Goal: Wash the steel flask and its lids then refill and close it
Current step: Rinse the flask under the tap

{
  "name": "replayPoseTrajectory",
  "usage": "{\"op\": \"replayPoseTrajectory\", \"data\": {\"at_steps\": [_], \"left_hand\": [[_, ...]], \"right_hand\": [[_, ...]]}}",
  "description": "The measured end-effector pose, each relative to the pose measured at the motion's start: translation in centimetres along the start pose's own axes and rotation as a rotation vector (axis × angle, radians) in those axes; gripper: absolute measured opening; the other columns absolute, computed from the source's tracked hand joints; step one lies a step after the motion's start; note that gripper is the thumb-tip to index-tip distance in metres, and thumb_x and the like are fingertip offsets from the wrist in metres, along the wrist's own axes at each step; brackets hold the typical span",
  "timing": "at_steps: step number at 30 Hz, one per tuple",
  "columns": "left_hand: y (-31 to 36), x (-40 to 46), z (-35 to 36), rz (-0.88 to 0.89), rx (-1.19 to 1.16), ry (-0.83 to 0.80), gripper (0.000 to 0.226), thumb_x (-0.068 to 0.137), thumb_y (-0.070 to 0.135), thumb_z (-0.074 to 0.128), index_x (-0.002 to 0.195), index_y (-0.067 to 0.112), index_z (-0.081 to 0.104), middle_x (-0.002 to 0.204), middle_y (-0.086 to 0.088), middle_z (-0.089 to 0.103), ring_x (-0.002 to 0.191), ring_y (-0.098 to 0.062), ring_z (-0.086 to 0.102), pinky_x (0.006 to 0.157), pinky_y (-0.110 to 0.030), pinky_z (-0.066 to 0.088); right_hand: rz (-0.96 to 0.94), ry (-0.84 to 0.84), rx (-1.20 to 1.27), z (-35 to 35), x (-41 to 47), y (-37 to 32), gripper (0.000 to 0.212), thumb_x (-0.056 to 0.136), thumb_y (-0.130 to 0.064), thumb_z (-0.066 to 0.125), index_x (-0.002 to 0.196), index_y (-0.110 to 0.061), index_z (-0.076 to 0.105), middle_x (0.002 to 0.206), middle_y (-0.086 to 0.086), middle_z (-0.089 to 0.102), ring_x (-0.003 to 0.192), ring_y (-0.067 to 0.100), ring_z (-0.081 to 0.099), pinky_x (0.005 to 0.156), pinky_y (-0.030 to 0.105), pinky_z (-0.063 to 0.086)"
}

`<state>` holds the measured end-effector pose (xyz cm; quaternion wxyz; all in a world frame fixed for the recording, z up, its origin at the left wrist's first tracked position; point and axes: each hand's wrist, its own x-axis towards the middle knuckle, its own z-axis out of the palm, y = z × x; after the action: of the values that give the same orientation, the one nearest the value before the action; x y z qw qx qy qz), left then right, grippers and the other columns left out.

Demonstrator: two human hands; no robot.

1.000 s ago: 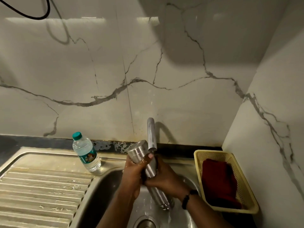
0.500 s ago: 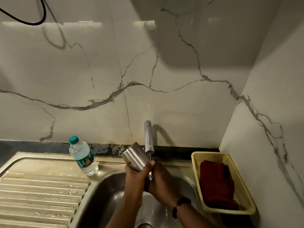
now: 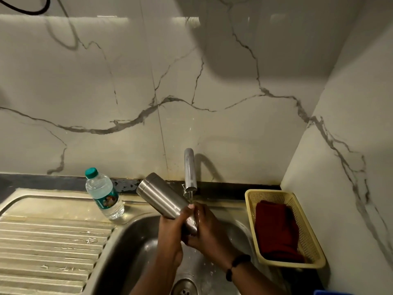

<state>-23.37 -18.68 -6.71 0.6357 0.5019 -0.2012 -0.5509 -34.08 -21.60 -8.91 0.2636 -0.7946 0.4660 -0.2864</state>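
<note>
The steel flask [image 3: 161,196] lies tilted over the sink bowl [image 3: 131,241], its capped end pointing up and to the left. My left hand [image 3: 172,228] grips its middle from below. My right hand [image 3: 204,226] wraps round its lower end, right under the tap [image 3: 190,169]. A thin stream of water runs from the spout onto my fingers and the flask. The flask's lower end is hidden between my hands.
A small plastic water bottle [image 3: 104,194] with a green cap stands on the steel drainboard [image 3: 49,241] at the left. A yellow plastic basket [image 3: 306,233] holding a dark red cloth [image 3: 276,231] sits right of the sink against the marble wall. The drain [image 3: 184,287] lies below my hands.
The flask has tilted further to the left and more of its upper part sticks out above my hands. Both hands have stayed on it under the tap.
</note>
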Motion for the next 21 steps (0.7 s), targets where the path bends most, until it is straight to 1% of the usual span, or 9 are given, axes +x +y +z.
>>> {"op": "replayPoseTrajectory", "data": {"at_steps": [4, 6, 8, 10, 12, 13, 15, 17, 21], "left_hand": [[2.3, 2.2, -1.0, 0.018, -0.211, 0.157, 0.07, 0.08, 0.021, 0.08, 0.141, 0.015, 0.045, 0.125, -0.015, 0.064, 0.109, -0.031, 0.064, 0.084, -0.042, 0.055], [2.1, 1.6, -0.8, 0.024, -0.174, 0.093, 0.08, 0.073, 0.032, 0.084, 0.141, 0.017, 0.045, 0.125, -0.016, 0.065, 0.108, -0.031, 0.067, 0.081, -0.041, 0.058], [1.9, 0.5, -0.8, -0.025, -0.158, -0.008, 0.098, 0.055, 0.043, 0.09, 0.139, 0.018, 0.047, 0.124, -0.017, 0.067, 0.105, -0.03, 0.071, 0.076, -0.039, 0.06], [2.2, 0.3, -1.4, -0.084, -0.155, -0.084, 0.114, 0.04, 0.05, 0.096, 0.138, 0.018, 0.047, 0.127, -0.02, 0.065, 0.105, -0.034, 0.07, 0.075, -0.042, 0.061], [2.8, 0.9, -1.5, -0.107, -0.168, -0.037, 0.111, 0.045, 0.047, 0.095, 0.139, 0.016, 0.046, 0.128, -0.023, 0.061, 0.107, -0.039, 0.067, 0.075, -0.047, 0.059], [2.9, 1.1, -1.1, -0.113, -0.2, 0.029, 0.101, 0.054, 0.041, 0.093, 0.14, 0.015, 0.045, 0.128, -0.022, 0.061, 0.108, -0.039, 0.065, 0.075, -0.048, 0.059], [2.5, 1.0, 0.1, -0.103, -0.213, 0.162, 0.088, 0.066, 0.027, 0.085, 0.141, 0.015, 0.041, 0.126, -0.019, 0.061, 0.106, -0.036, 0.064, 0.077, -0.047, 0.056], [1.3, 0.5, 1.2, -0.062, -0.155, 0.236, 0.082, 0.072, 0.02, 0.083, 0.14, 0.016, 0.038, 0.121, -0.013, 0.062, 0.099, -0.029, 0.065, 0.078, -0.043, 0.054], [0.8, -0.7, 2.1, -0.001, -0.018, 0.203, 0.073, 0.08, 0.013, 0.08, 0.136, 0.018, 0.035, 0.111, -0.005, 0.06, 0.093, -0.019, 0.063, 0.068, -0.031, 0.05]], "right_hand": [[0.002, -0.043, 0.026, -1.2, -0.6, 0.9, 0.079, 0.07, -0.041, 0.08, 0.138, -0.029, 0.04, 0.132, -0.006, 0.05, 0.111, 0.008, 0.054, 0.085, 0.019, 0.052], [0.141, -0.182, 0.292, -2.4, -0.5, -0.1, 0.072, 0.069, -0.039, 0.084, 0.13, -0.037, 0.046, 0.12, -0.012, 0.06, 0.099, 0.005, 0.063, 0.08, 0.023, 0.057], [0.297, -0.367, 0.62, -3.8, -0.1, -0.5, 0.06, 0.075, -0.032, 0.083, 0.126, -0.038, 0.051, 0.115, -0.002, 0.067, 0.092, 0.011, 0.069, 0.079, 0.031, 0.059], [0.4, -0.589, 0.896, -5.0, 0.1, -0.2, 0.047, 0.086, -0.025, 0.071, 0.129, -0.025, 0.052, 0.115, 0.018, 0.067, 0.092, 0.023, 0.069, 0.08, 0.039, 0.056], [0.455, -0.692, 1.02, -5.4, 0.1, 0.3, 0.05, 0.09, -0.028, 0.066, 0.135, -0.016, 0.047, 0.116, 0.021, 0.065, 0.093, 0.029, 0.067, 0.078, 0.038, 0.057], [0.454, -0.67, 0.929, -5.5, 0.2, 0.3, 0.059, 0.087, -0.033, 0.071, 0.138, -0.019, 0.044, 0.119, 0.015, 0.066, 0.095, 0.028, 0.068, 0.079, 0.038, 0.058], [0.363, -0.511, 0.487, -5.0, 0.2, 0.0, 0.076, 0.072, -0.045, 0.082, 0.136, -0.034, 0.041, 0.119, -0.007, 0.063, 0.096, 0.015, 0.068, 0.077, 0.03, 0.059], [0.22, -0.366, 0.172, -4.1, -0.1, -0.4, 0.08, 0.067, -0.044, 0.084, 0.132, -0.04, 0.038, 0.115, -0.016, 0.057, 0.092, 0.007, 0.064, 0.069, 0.02, 0.056], [0.228, -0.316, 0.226, -3.5, -0.7, 0.0, 0.072, 0.071, -0.032, 0.083, 0.132, -0.034, 0.045, 0.119, -0.012, 0.061, 0.1, 0.004, 0.062, 0.08, 0.021, 0.056]]}}
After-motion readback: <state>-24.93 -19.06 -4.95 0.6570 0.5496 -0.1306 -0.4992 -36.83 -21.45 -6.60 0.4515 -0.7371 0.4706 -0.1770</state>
